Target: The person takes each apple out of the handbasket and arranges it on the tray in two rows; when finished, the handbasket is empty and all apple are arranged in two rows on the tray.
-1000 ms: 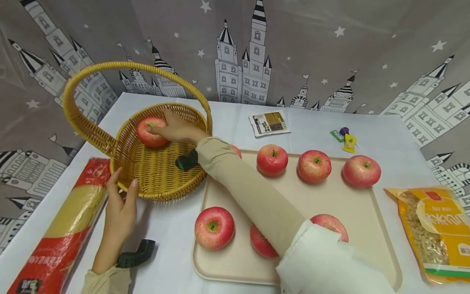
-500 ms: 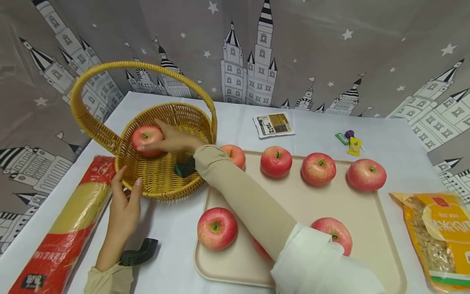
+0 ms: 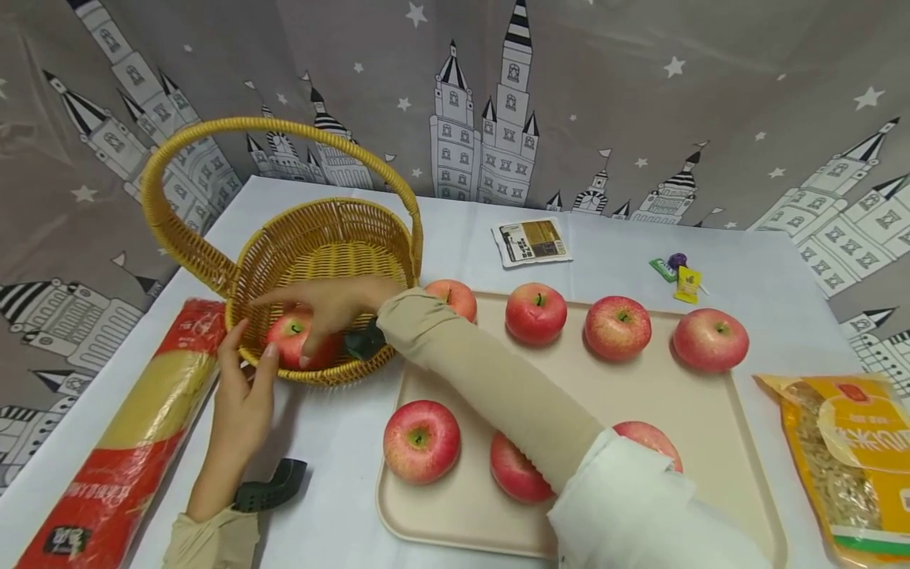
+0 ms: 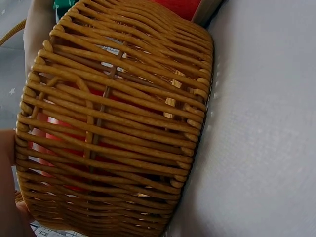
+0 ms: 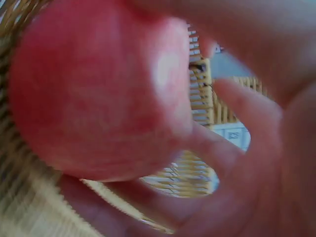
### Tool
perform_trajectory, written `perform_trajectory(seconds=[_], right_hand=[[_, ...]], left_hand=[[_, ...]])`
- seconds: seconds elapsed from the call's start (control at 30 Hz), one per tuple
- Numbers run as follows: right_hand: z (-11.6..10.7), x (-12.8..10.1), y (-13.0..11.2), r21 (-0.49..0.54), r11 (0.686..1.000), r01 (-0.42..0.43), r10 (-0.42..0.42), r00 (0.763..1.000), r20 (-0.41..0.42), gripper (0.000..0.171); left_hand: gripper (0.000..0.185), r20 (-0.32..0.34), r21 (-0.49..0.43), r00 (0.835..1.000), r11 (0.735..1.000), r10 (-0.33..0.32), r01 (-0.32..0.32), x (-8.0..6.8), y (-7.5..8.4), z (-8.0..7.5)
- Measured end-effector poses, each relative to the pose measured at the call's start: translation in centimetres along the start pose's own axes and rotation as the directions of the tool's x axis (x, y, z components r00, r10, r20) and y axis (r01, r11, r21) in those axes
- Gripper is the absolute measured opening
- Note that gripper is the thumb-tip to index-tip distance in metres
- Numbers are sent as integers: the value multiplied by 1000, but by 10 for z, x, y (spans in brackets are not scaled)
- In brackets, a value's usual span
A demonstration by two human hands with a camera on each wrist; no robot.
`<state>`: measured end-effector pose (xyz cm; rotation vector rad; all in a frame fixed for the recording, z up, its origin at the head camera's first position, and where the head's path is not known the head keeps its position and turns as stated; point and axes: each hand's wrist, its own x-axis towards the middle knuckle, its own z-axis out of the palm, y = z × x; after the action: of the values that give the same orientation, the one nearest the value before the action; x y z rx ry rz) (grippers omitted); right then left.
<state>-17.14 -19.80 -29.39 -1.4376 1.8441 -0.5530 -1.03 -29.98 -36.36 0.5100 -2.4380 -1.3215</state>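
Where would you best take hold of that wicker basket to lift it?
Grip the basket by the top of its arched handle, coming from above. The handle stands upright and clear, while the left hand and right hand crowd the near rim.

Right hand (image 3: 329, 304) fingers spread; left hand (image 3: 240, 403) fingers straight.

Red apple (image 3: 295, 341) upright, stem up, inside yellow wicker basket (image 3: 323, 237), near front wall.

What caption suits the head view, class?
Right hand over an apple in the wicker basket; left hand touches its rim.
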Motion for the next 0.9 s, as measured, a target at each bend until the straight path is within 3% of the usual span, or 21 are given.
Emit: perform_trajectory(seconds=[0.2, 0.47, 0.7, 0.9], right_hand=[[-12, -34, -4, 19, 1000, -23, 23, 1000, -1, 81], [-22, -95, -2, -40, 997, 71, -76, 988, -138, 58], [-15, -172, -2, 3, 993, 122, -117, 962, -248, 51], [2, -250, 1, -46, 999, 19, -33, 941, -337, 51]], left_hand=[[56, 20, -5, 1000, 1000, 16, -15, 1, 2, 2], [56, 20, 10, 1000, 1000, -6, 6, 2, 3, 2], [56, 25, 2, 1000, 1000, -8, 8, 2, 2, 3], [56, 21, -7, 1000, 1000, -18, 18, 1, 1, 2]])
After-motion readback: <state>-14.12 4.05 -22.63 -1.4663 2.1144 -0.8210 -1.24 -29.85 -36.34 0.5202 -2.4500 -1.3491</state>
